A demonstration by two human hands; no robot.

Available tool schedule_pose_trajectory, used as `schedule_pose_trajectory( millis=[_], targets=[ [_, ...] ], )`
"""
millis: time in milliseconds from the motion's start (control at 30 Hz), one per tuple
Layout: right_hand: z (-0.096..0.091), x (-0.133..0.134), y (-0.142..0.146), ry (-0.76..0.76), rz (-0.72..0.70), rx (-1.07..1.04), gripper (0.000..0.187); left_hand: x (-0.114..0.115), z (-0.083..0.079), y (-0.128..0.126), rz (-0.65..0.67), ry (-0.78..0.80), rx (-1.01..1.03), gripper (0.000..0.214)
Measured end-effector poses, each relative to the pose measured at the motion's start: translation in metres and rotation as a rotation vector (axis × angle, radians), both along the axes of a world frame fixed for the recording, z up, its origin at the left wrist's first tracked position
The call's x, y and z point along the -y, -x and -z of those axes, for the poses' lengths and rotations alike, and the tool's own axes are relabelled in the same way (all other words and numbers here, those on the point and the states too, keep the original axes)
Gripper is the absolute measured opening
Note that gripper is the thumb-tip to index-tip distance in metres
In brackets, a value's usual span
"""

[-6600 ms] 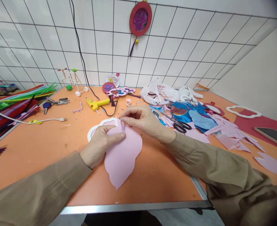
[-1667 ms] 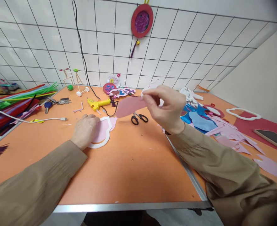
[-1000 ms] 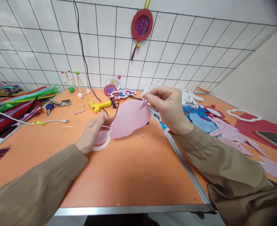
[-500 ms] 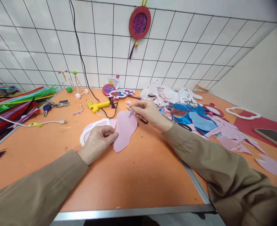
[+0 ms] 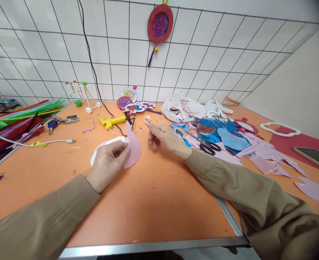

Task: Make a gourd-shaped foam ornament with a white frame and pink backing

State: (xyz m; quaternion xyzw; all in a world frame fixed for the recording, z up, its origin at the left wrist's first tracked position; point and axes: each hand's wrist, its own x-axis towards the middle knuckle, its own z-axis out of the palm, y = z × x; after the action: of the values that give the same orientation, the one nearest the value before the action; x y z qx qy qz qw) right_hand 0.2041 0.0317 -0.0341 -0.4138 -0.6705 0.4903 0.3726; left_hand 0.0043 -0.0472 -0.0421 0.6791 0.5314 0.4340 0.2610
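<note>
My left hand [image 5: 107, 162] is closed, pinching a pink paper cutout [image 5: 134, 146] with a curved outline. The cutout's upper end narrows and curls upward. Under that hand lies a white frame [image 5: 94, 153], largely covered by my fingers. To the right, apart from the paper, my right hand [image 5: 162, 139] hovers above the table with its fingertips pinched together. A small thin tip pokes out of that pinch; what it belongs to is hidden. Black-handled scissors [image 5: 210, 147] lie to the right of this hand among scraps.
A yellow glue gun [image 5: 112, 122] lies behind my left hand. White plastic bag [image 5: 181, 108], blue foil [image 5: 211, 128] and pink paper scraps [image 5: 262, 151] cover the right side. Keys [image 5: 64, 121], a white cable [image 5: 51, 142] and pipe cleaners [image 5: 34, 115] are at the left.
My right hand has drawn away from the pink paper and slightly lower. In my left hand the paper has shifted left, and its upper end now curls up.
</note>
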Motion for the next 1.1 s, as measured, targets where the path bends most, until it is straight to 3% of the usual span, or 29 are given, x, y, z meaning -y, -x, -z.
schedule_pose_trajectory(
  millis=[133, 233, 300, 367, 433, 500, 633, 833, 933, 1100],
  targets=[
    [-0.013, 0.023, 0.007, 0.16, -0.126, -0.059, 0.062, 0.005, -0.005, 0.003, 0.05, -0.477, -0.433, 0.023],
    [-0.022, 0.035, 0.012, 0.237, -0.157, -0.094, 0.055, 0.006, -0.008, 0.005, 0.096, -0.848, -0.703, 0.025],
    [-0.025, 0.038, 0.014, 0.267, -0.146, -0.114, 0.041, 0.006, -0.009, 0.005, 0.103, -0.986, -0.834, 0.025],
    [-0.024, 0.037, 0.015, 0.254, -0.111, -0.114, 0.023, 0.005, -0.01, 0.005, 0.115, -1.016, -0.893, 0.024],
    [-0.021, 0.033, 0.016, 0.195, -0.05, -0.106, 0.008, 0.005, -0.01, 0.005, 0.149, -0.962, -0.88, 0.019],
    [-0.018, 0.026, 0.015, 0.116, 0.016, -0.112, 0.009, 0.005, -0.009, 0.005, 0.176, -0.881, -0.81, 0.022],
    [-0.013, 0.012, 0.011, 0.008, 0.069, -0.149, 0.012, 0.003, -0.009, 0.007, 0.039, -0.676, -0.556, 0.032],
    [-0.011, 0.004, 0.006, 0.007, 0.059, -0.273, 0.014, -0.003, -0.016, 0.009, -0.169, 0.016, -0.005, 0.032],
    [-0.011, 0.005, 0.005, -0.004, 0.042, -0.298, 0.014, -0.001, -0.017, 0.006, -0.082, 0.277, 0.263, 0.04],
    [-0.011, 0.005, 0.004, -0.048, -0.002, -0.323, 0.015, 0.006, -0.017, -0.004, 0.146, 0.504, 0.482, 0.039]
  ],
)
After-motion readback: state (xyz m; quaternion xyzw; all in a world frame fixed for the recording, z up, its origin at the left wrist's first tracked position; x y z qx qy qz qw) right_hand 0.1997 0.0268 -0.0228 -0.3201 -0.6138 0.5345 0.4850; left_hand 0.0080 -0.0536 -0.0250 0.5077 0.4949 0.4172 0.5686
